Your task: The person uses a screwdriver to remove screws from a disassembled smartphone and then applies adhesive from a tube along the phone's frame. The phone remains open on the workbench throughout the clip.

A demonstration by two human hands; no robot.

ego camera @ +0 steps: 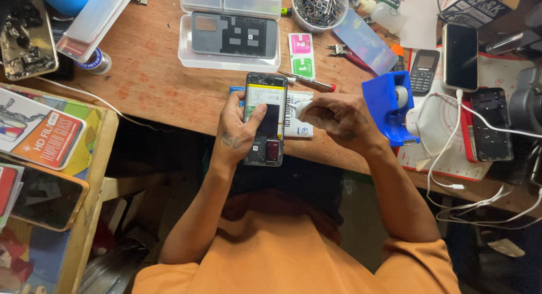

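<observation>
Ok: left hand (pixel 237 130) grips the opened black smartphone with exposed battery (pixel 265 118), thumb pinning it; right hand (pixel 339 120) is closed around a small white bottle (pixel 303 108). Best keep the phone flat and dab sparingly.

I'm at a worn reddish-brown wooden workbench (pixel 152 73), its surface scratched and stained. To my left stands a lower pale wooden side table (pixel 90 203). Beneath both, a dim, shadowed floor (pixel 361 226). Light is even, from above.
</observation>
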